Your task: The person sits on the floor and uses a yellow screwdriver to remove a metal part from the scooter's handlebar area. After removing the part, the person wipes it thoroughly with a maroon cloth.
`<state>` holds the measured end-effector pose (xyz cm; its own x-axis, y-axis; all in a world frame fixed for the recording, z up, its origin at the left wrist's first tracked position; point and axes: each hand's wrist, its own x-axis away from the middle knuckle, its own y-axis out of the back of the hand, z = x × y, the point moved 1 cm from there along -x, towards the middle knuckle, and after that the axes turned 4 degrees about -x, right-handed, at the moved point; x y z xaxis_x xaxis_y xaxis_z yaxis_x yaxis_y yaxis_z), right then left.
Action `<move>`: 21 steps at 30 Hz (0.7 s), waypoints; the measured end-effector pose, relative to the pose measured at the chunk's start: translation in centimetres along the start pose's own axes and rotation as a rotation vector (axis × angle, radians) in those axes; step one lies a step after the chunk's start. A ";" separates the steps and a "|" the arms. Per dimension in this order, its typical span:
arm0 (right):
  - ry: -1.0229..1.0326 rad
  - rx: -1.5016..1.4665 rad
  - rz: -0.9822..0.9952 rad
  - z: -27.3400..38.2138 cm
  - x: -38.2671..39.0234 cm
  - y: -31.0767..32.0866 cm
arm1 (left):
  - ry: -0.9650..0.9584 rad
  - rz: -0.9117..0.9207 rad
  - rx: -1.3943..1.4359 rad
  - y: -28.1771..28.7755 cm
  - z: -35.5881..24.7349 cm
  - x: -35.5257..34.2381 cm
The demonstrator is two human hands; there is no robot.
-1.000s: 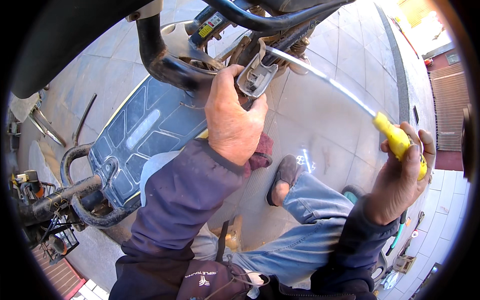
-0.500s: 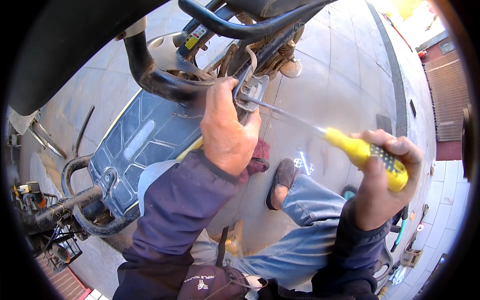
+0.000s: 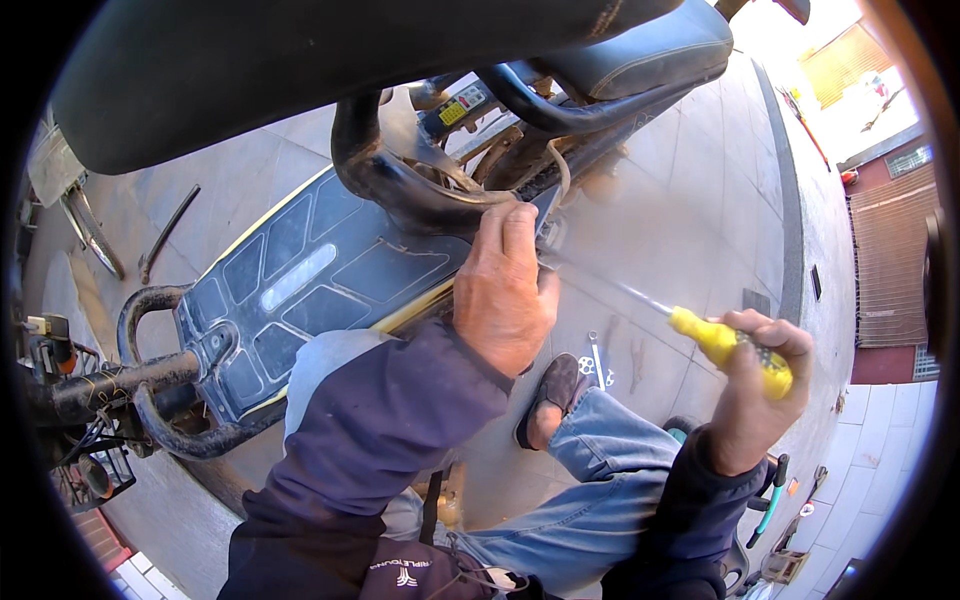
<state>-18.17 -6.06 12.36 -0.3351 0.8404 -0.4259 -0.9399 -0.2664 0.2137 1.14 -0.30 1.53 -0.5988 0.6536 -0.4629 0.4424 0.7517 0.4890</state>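
My left hand (image 3: pixel 505 285) is closed at the side of a scooter, its fingers over the edge of a grey bracket (image 3: pixel 549 236) below the black frame tube (image 3: pixel 410 195). What lies under the palm is hidden. My right hand (image 3: pixel 765 375) grips the yellow handle of a screwdriver (image 3: pixel 700 330), held sideways. Its thin shank runs left toward the bracket and fades into a blur, so whether the tip touches cannot be made out. The scooter's dark footboard (image 3: pixel 300 275) lies left of my left hand.
The black seat (image 3: pixel 640 55) and a large dark pad (image 3: pixel 330 70) overhang the work. A wrench (image 3: pixel 597 358) lies on the tiled floor beside my shoe (image 3: pixel 550 395). More tools lie at the lower right, near a teal-handled thing (image 3: pixel 770 505). A loose black bar (image 3: pixel 170 235) rests at left.
The view has shifted, bringing more of the seat into the picture. My right hand and the screwdriver sit slightly lower and further left. A dark red cloth below my left hand no longer shows.
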 end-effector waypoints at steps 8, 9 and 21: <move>-0.097 -0.098 -0.072 -0.4 -0.7 1.2 | 0.134 0.084 0.063 0.2 -0.2 0.0; -0.084 -0.047 -0.044 -0.7 -0.6 1.3 | 0.154 0.099 0.077 0.1 -0.3 0.2; 0.083 -0.006 0.009 -0.8 0.1 1.2 | 0.204 0.141 0.328 -1.0 0.6 0.2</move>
<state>-19.40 -6.68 11.87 -0.3476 0.7960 -0.4956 -0.9371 -0.2769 0.2125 0.97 -0.93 0.52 -0.6227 0.7460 -0.2359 0.6992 0.6659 0.2601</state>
